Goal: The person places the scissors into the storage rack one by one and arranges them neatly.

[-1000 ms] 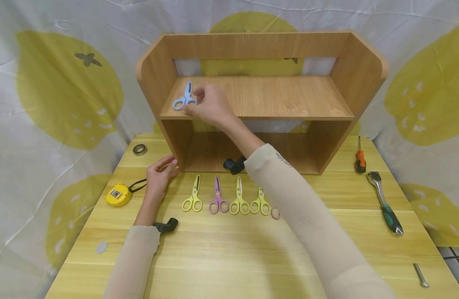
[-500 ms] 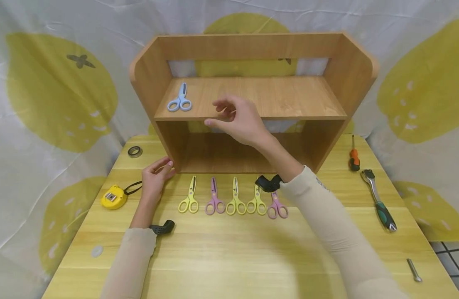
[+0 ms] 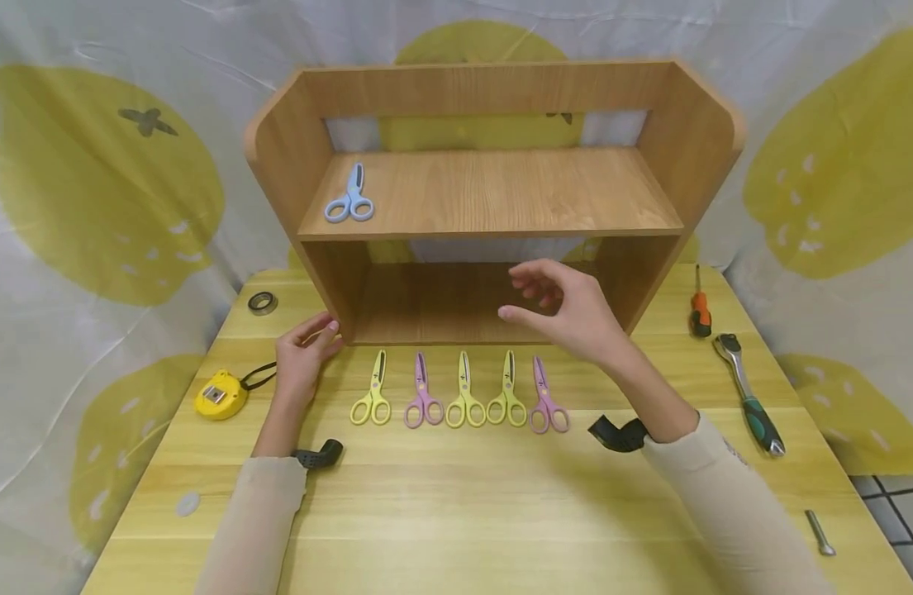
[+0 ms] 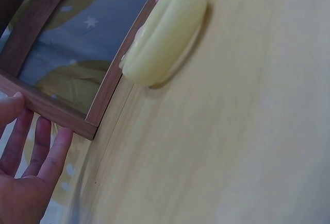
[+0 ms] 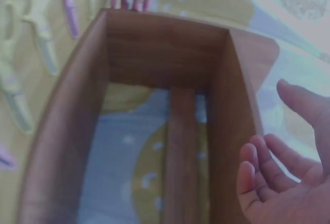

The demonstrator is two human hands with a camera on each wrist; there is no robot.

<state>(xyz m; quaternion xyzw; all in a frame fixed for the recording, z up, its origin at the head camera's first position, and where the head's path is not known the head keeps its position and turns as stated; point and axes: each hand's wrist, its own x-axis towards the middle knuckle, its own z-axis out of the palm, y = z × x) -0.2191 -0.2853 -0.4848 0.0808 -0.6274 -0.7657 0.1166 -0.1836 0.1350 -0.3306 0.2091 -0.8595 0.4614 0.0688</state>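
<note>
The right hand [image 3: 575, 318] hovers empty, fingers loosely curled, above the pink scissors [image 3: 547, 398]; the left hand [image 3: 301, 357] rests open against the wooden shelf's [image 3: 493, 194] near-left corner.

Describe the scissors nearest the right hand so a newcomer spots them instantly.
Find the wooden shelf unit on the table. Before it lie five scissors in a row; take the rightmost pair, the pink scissors. Its neighbour is yellow-green, and the other pinkish pair sits second from left.
</note>
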